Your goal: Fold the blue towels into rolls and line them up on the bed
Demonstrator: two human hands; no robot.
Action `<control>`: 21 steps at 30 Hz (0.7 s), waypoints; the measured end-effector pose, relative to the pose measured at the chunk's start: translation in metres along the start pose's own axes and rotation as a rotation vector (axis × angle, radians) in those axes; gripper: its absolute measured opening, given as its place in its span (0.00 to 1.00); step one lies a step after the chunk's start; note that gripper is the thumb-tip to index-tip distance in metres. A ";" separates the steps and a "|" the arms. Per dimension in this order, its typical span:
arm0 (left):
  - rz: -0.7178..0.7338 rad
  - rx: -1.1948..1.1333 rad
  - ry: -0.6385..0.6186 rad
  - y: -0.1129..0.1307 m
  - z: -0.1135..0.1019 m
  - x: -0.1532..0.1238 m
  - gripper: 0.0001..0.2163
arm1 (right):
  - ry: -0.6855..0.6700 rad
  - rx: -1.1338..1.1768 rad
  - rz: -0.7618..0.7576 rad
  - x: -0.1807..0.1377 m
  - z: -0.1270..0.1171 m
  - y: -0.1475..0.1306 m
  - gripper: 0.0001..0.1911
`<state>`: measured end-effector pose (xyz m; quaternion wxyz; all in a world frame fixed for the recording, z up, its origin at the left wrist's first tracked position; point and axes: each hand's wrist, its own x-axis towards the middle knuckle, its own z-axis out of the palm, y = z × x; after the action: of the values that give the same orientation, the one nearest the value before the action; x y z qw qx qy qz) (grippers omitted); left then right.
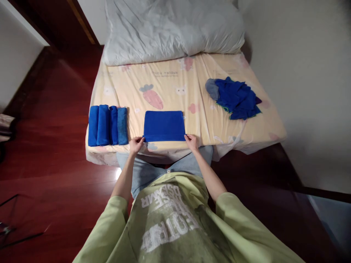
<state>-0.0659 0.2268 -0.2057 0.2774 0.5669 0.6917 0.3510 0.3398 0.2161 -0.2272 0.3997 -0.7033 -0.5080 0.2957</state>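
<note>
A blue towel (164,124) lies flat on the bed in front of me, folded into a rectangle with a narrow strip turned over along its near edge. My left hand (136,145) pinches its near left corner. At the near right corner, my right hand (191,142) pinches the cloth in the same way. Several rolled blue towels (103,125) sit side by side at the left. Over on the right is a loose, crumpled pile of blue cloths (237,98), with a greyish-blue piece at its left end.
The bed has a pale yellow printed sheet (126,84) whose near edge touches my legs. A grey quilt (172,29) is heaped at the far end. Dark red flooring (55,138) runs along the left, and a wall (309,80) stands at the right.
</note>
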 end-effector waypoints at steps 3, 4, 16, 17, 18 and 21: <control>0.001 0.030 0.005 0.002 0.001 0.001 0.18 | 0.022 0.012 0.010 -0.001 0.001 -0.004 0.22; 0.000 0.030 0.011 0.002 0.002 0.001 0.18 | 0.025 0.014 0.015 -0.002 0.001 -0.006 0.22; -0.026 0.015 0.026 -0.001 0.007 0.002 0.16 | 0.076 -0.038 0.030 -0.003 0.003 -0.009 0.21; -0.021 0.020 0.027 -0.001 0.008 0.002 0.16 | 0.082 -0.063 0.029 -0.003 0.004 -0.010 0.20; -0.011 0.028 0.030 -0.001 0.008 0.002 0.15 | 0.086 -0.093 0.030 -0.004 0.005 -0.010 0.19; 0.045 0.045 0.058 0.001 0.009 -0.001 0.14 | 0.076 -0.179 0.009 -0.008 0.007 -0.013 0.14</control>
<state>-0.0582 0.2271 -0.2100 0.2366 0.5778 0.6943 0.3579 0.3258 0.2126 -0.2190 0.3529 -0.7494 -0.5135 0.2240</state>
